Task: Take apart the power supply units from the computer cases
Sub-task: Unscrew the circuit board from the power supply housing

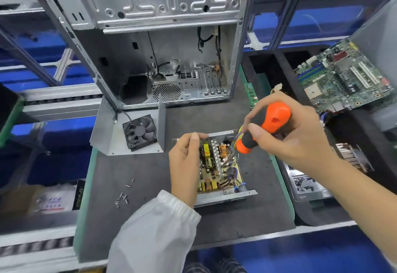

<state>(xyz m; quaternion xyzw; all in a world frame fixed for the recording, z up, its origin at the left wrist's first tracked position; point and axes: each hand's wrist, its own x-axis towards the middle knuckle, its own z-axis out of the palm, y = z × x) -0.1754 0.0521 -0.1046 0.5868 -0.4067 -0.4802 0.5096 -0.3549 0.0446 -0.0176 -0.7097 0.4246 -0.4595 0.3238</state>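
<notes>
Dark work mat (133, 171), loose screws (122, 197); blue bins (318, 21) behind, seemingly.

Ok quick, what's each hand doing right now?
Left hand: holds the edge of the open power supply, steadying it.
Right hand: grips the orange screwdriver, tip down in the supply.

A dark grey mat (133, 204) with a green edge covers the worktop, which sits in a frame of grey metal rails (62, 105). Blue bins (53, 135) fill the racks past its left edge and far right corner. The light is even and bright.
</notes>
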